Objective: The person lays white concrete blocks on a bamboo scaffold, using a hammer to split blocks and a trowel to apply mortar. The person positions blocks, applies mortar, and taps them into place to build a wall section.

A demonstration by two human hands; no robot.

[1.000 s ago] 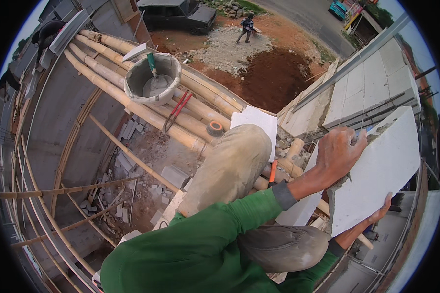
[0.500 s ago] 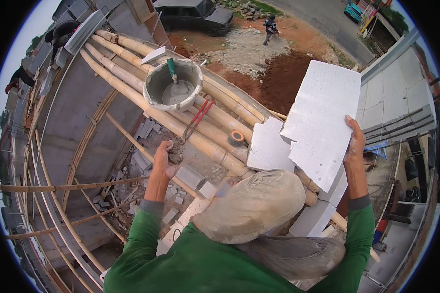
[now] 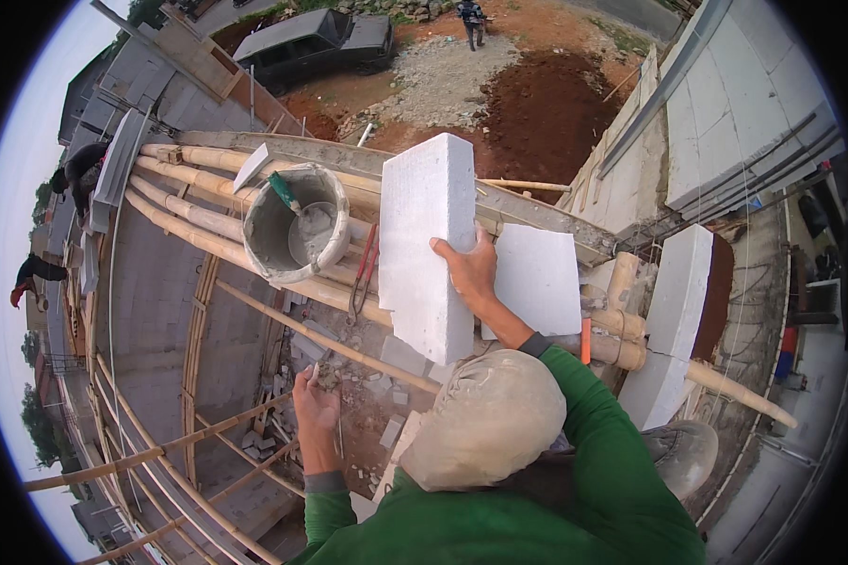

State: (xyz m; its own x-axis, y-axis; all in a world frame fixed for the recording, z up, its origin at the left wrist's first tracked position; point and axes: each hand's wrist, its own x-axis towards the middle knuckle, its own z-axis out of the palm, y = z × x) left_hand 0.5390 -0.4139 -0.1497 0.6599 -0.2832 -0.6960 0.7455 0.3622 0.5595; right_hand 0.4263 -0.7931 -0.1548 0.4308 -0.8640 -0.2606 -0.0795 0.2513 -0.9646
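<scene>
My right hand [image 3: 473,275] grips a white lightweight concrete block [image 3: 415,226] by its right side, holding it tilted above the bamboo poles. My left hand [image 3: 317,410] is raised at the left over the gap, its fingers loosely curled and apart, with nothing plainly in them. Just right of the held block, a broken white block piece [image 3: 540,282] lies on the poles. Left of it are red-handled pliers [image 3: 366,268] and a mortar bucket [image 3: 334,247] with a green-handled trowel [image 3: 283,190] inside. My bent knee [image 3: 490,414] hides part of the space below.
Bamboo poles [image 3: 193,221] form the platform, beside a deep drop with rubble [image 3: 396,363] below. A white block [image 3: 680,301] stands on the wall at right. Two people [image 3: 83,179] work at far left. A person [image 3: 471,21] and a dark car [image 3: 316,47] are on the ground beyond.
My right hand has carried the block leftward across my front and turned it more upright, near the bucket. The view has swung right. My left hand stays raised and loosely curled.
</scene>
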